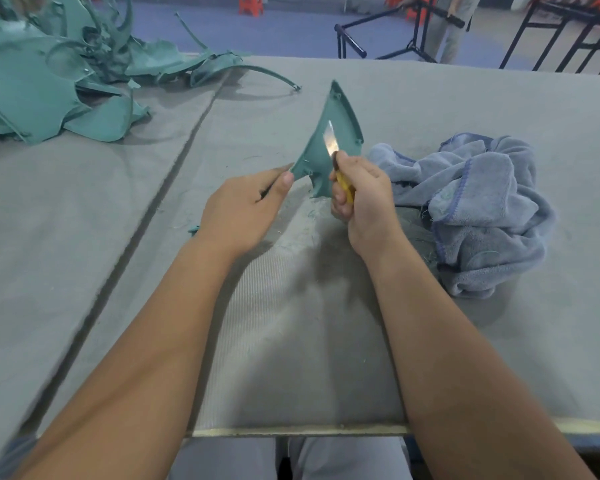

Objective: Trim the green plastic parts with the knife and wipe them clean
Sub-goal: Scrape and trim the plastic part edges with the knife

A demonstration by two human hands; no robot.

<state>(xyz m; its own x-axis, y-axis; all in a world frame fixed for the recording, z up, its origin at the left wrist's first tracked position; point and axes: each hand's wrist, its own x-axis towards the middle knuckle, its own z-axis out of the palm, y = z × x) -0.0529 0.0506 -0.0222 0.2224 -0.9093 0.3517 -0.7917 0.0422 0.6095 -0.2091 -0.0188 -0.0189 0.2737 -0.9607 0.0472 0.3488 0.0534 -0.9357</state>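
a grey felt-covered table [465, 98], seamed by a dark line left of centre, is the landmark. above its middle the left hand [243, 209] pinches the near corner of a triangular green part [326, 147], while the right hand [364, 195] is curled round a yellow-handled knife [331, 140], blade against the part. a crumpled blue cloth [482, 209] lies on the table's right side, a heap of green parts [49, 71] at its far left. beyond the far edge are blue floor [291, 29] and black metal frames [568, 39].
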